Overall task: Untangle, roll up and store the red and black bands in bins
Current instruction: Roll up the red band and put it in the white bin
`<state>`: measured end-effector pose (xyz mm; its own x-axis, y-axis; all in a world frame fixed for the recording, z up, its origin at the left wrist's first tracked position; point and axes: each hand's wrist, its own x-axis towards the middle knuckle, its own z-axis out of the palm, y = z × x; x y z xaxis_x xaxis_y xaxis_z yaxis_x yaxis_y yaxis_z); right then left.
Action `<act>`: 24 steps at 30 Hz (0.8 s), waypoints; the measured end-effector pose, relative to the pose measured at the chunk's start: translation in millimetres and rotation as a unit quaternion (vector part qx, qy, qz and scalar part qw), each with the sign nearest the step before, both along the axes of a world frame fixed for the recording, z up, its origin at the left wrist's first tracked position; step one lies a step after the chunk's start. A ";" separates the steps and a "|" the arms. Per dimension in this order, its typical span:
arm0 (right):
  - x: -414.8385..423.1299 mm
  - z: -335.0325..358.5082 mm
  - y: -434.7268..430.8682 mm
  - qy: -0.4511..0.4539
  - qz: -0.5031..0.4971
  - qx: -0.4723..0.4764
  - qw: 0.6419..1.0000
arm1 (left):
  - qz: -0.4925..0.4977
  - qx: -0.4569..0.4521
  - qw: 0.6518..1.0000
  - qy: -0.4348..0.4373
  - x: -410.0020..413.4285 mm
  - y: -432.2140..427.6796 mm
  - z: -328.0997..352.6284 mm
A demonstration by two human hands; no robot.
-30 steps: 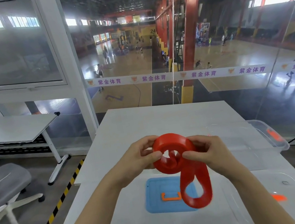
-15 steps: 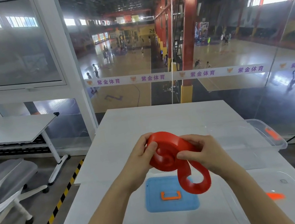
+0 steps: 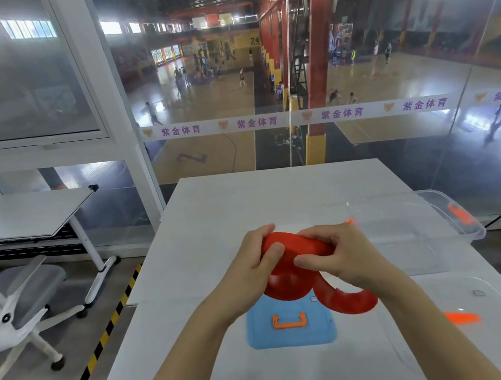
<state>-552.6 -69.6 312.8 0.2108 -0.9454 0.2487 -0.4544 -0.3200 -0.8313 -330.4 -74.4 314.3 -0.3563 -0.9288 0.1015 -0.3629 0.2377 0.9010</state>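
Left hand (image 3: 252,266) and right hand (image 3: 344,257) both pinch the red band (image 3: 292,283), mostly coiled between them, with a short tail hanging below. Not yet done, I judge: storing it in the clear bin (image 3: 416,227) right of my grip. No black band in view.

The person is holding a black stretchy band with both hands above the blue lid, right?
Not quite. The flat rubbery band is red, not black. The head view shows the left hand and the right hand both gripping its coil above the flat blue plastic lid with the orange handle, which lies on the white table.
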 end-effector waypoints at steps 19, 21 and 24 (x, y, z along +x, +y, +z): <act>-10.4 -7.8 6.2 -0.036 -0.051 0.026 0.998 | 0.118 0.070 0.955 0.262 -11.7 0.5 -17.2; -11.7 -7.7 7.3 -0.051 -0.049 0.031 0.997 | 0.121 0.067 0.955 0.263 -11.5 -0.6 -16.9; -8.4 -7.7 7.8 -0.062 -0.041 0.020 0.997 | 0.120 0.073 0.950 0.281 -12.2 -1.9 -15.4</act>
<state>-561.0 -61.9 305.1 0.1021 -0.9679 0.2298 -0.3706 -0.2514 -0.8941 -342.6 -76.2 298.9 -0.0610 -0.9952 0.0766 0.1561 0.0663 0.9855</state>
